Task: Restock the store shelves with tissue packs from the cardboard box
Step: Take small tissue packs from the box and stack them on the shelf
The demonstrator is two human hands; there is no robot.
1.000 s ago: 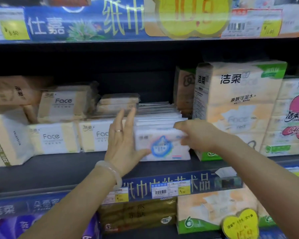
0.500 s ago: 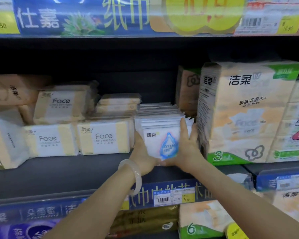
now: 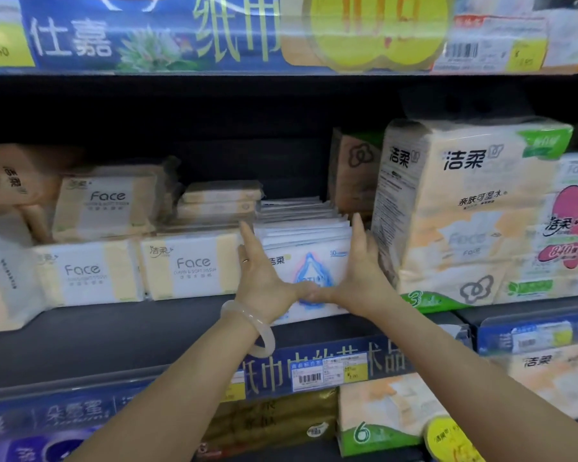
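A row of white tissue packs (image 3: pixel 309 261) with a blue drop print stands upright on the dark middle shelf (image 3: pixel 121 331). My left hand (image 3: pixel 264 281), with a ring and a pale bangle, presses flat against the row's left side. My right hand (image 3: pixel 361 271) presses against its right side. The thumbs meet under the front pack. Both hands clamp the row between them. The cardboard box is out of view.
Yellow-and-white "Face" packs (image 3: pixel 191 268) lie stacked left of the row. A tall multi-pack (image 3: pixel 464 211) stands close on the right. Price labels (image 3: pixel 327 371) line the shelf edge. More packs (image 3: pixel 384 415) fill the lower shelf. A blue banner (image 3: pixel 147 31) runs above.
The front pack went from lying sideways in my hands to standing upright at the front of the row. Both hands shifted to the row's sides and squeezed it together.
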